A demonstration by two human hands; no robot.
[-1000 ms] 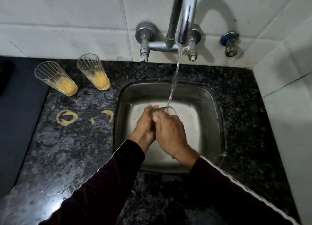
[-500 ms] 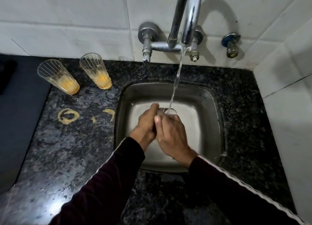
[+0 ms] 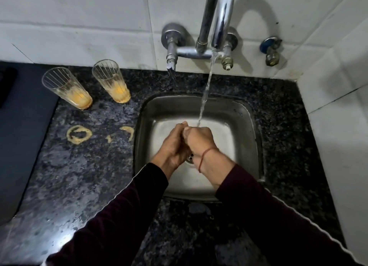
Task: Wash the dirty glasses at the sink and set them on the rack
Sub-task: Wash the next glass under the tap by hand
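Both hands clasped together (under water), over sink (image 3: 247, 126)

White tiled wall (image 3: 79, 26) runs behind the chrome tap (image 3: 219, 22), another tiled wall (image 3: 338, 126) closes in on the tap's right. Below it, speckled black granite counter (image 3: 69, 176), pretty dim, with 1 glare patch at its near-left end.

One head-worn view looks steeply down, from close above, facing the white tiled wall (image 3: 79, 26) behind the square steel sink (image 3: 245, 114).
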